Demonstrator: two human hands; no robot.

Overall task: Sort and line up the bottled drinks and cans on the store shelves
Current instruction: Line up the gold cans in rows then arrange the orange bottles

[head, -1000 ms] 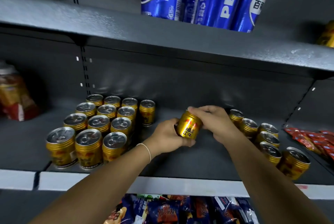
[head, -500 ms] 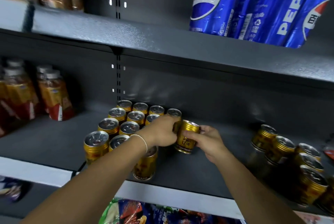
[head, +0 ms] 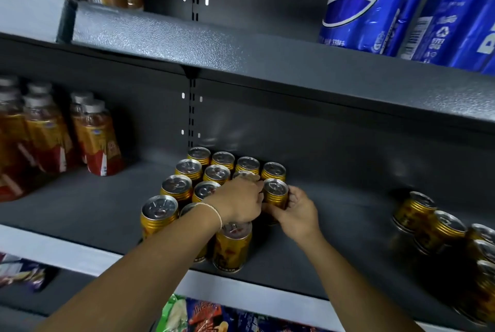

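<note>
The gold can (head: 276, 192) has come down from its tilted carry and now stands upright on the middle shelf (head: 80, 211). It sits just in front of the rear can, at the right edge of the block of gold cans (head: 178, 187). The right hand (head: 298, 211) grips it, fingers curled round its right side. The left hand (head: 238, 202) reaches over the block, fingers pinching the can's left side. Loose gold cans (head: 428, 224) cluster well apart to the right. Blue Pepsi cans (head: 356, 5) stand on the upper shelf (head: 267, 64).
</note>
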